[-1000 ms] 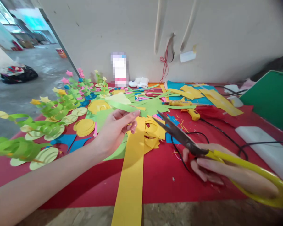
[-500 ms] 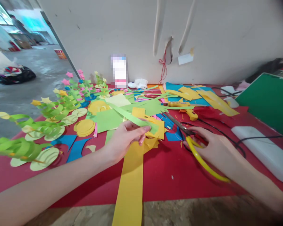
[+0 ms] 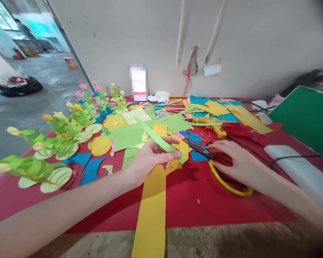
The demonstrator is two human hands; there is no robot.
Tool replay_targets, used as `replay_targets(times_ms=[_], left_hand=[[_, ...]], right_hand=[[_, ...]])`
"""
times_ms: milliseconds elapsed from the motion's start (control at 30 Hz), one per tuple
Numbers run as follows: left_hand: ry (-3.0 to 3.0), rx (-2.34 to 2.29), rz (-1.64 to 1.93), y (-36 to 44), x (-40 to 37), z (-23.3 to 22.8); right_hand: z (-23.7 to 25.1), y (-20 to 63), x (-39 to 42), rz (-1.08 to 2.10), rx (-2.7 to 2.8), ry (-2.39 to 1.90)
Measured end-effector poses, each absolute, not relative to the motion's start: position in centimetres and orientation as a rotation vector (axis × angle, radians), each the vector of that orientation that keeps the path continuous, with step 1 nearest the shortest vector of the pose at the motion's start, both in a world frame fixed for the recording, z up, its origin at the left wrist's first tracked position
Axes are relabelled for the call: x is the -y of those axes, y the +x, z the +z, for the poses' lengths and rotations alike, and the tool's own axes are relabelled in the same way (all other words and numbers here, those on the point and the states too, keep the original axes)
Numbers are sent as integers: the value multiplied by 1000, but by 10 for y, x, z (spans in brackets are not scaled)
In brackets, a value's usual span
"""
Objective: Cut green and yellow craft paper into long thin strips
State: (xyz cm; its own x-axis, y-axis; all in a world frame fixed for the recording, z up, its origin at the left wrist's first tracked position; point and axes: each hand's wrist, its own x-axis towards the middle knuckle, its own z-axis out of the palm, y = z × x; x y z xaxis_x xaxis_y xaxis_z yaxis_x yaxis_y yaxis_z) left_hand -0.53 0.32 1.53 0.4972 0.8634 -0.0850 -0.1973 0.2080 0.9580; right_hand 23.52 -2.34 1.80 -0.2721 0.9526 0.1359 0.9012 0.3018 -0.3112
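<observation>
Green strip [image 3: 161, 141]: pinched in left hand [image 3: 150, 159], lifted off table [image 3: 193, 211].
Scissors [image 3: 218, 168]: now laid down, right hand [image 3: 235, 161] flat on them, grip unclear.
Change: cutting paused.

Bright, even daylight from the open left side, soft shadows, wide-angle bending and dark blurred corners.
</observation>
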Motion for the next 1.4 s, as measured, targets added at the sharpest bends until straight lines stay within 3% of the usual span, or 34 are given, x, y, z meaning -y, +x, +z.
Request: replay_targets(times_ms=[233,367,500,767,1067,1200,1400], left_hand=[[1128,-679,673,-5,-2,14],[1139,-617,607,-5,-2,16],[1191,-658,609,-5,-3,16],[1217,-723,594,-4,-4,7],[1322,-775,621,-5,-6,8],[1454,-829,784,-10,-5,15],[2372,-888,1268,-14,-4,17]], right_hand=[[34,189,28,1432,1633,-1407],[33,178,21,1696,1320,-1301],[36,175,17,1708,1415,-1268],[40,173,18,1292,1566,-1333],[47,173,20,1077,1694,-1382],[51,176,22,1084,1647,-1355],[45,177,28,1423,1445,-1302]])
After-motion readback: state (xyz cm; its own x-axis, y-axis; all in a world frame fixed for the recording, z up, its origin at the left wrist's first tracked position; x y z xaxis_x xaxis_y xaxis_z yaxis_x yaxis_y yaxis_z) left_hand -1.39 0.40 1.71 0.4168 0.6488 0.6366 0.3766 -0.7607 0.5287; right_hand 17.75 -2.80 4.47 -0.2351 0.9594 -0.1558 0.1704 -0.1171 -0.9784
